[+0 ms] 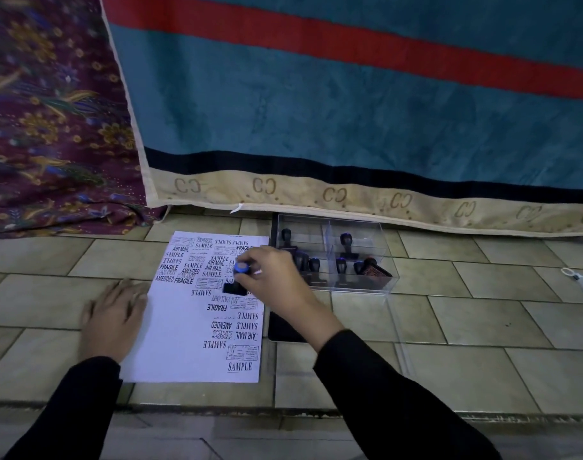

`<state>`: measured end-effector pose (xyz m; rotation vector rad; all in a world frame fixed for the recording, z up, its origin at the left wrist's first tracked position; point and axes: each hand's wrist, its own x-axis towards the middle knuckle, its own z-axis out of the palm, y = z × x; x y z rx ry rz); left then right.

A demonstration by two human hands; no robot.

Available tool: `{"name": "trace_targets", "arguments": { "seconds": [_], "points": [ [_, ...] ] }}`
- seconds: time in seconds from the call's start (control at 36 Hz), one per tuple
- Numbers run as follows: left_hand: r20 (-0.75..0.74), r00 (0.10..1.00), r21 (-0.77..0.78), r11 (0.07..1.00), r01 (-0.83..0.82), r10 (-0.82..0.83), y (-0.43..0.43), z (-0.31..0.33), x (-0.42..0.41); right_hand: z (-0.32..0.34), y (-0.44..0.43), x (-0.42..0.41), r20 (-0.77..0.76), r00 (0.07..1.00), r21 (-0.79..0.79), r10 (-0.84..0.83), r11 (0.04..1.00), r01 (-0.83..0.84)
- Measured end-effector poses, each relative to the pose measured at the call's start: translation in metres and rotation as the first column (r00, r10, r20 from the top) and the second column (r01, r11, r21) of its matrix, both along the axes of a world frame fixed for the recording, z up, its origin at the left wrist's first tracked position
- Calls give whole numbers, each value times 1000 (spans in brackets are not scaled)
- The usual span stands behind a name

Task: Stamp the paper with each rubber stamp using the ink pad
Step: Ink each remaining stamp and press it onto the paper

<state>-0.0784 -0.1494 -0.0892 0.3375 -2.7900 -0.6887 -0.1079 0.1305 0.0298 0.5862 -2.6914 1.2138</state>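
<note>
Sleeves: two black sleeves (389, 390) enter from 6 o'clock, one at each lower corner, and reach up toward the sheet.
Floor: pale stone tiles (482, 313) with dark joints, running under everything in the near half of the view.
Left hand: the left hand (112, 318) lies flat and relaxed, palm down, at 9 o'clock of the sheet; its fingertips touch the sheet's left edge and it grips nothing.
Paper: a white paper (183, 340) lies on the tiles between the hands, its upper half and right side crowded with black prints such as SAMPLE, FRAGILE, AIR MAIL, AMENDED and EXPRESS, while its lower left is bare.
Right hand: the right hand (276, 277) is closed around a rubber stamp (238, 278), fingers wrapped on the blue-topped handle.
Stamp position: the stamp stands upright with its dark base down on the paper, at about 2 o'clock from the sheet's middle, among the earlier prints.
Ink pad: a flat dark slab (283, 327) lies just beside the paper's right edge, largely hidden under the right wrist; it is probably the ink pad, though the view is too poor to be sure.
Stamp box: a clear plastic box (379, 280) sits at 1 o'clock of the paper, holding several more dark stamps (344, 247) with black handles, most upright, one tipped on its side.
Backdrop: beyond the box, at 12 o'clock, a teal blanket (316, 104) with a red stripe and a beige patterned border; at 10 o'clock, a maroon floral cloth (51, 111).
</note>
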Motion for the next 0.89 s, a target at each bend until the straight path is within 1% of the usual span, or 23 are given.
{"name": "trace_targets", "arguments": {
  "seconds": [0.08,0.28,0.64,0.89],
  "points": [
    [-1,1000,-9,1000,3,-3,-1,0,-1,-4,-25,-9,8,998,44,68,997,-68],
    [3,1000,-16,1000,14,-14,-3,-1,0,-19,-57,-24,70,988,91,140,985,-146],
    [4,1000,-23,1000,-7,7,-3,-2,-1,-26,-71,-32,148,971,126,186,971,-205],
    [-7,1000,-14,1000,-17,17,0,1,0,-30,-74,-32,153,970,148,189,966,-211]
  ]
}}
